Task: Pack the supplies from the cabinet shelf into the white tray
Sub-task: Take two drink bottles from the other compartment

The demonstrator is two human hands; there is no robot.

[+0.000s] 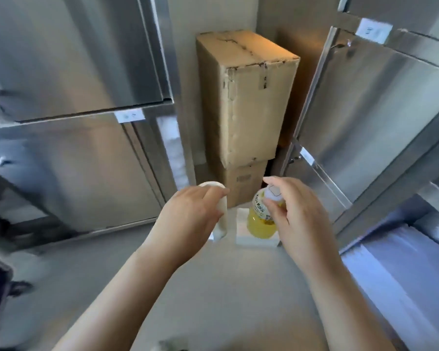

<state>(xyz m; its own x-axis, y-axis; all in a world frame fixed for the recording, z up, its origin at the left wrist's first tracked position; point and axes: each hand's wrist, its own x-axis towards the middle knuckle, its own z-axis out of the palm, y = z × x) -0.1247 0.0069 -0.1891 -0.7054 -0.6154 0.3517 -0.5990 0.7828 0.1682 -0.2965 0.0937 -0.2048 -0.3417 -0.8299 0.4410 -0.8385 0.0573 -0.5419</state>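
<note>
The step in hand is placement: both hands carry supplies above the packing spot. The right hand [297, 206] grips a yellow Mogu Mogu bottle [260, 221] near its white cap, fingers curled round the neck. The bottle is roughly upright over a white tray [243, 239], in front of the lower cardboard box [241, 183]. Whether the bottle base touches the tray cannot be told. The left hand [188, 211] holds a white cylindrical container [219, 214], fingers wrapped round its side, just left of the bottle. The upper cardboard box [249, 97] stands behind, between steel cabinet doors [365, 110]. The next move likely calls for lowering each item upright into the tray, side by side, then releasing.
</note>
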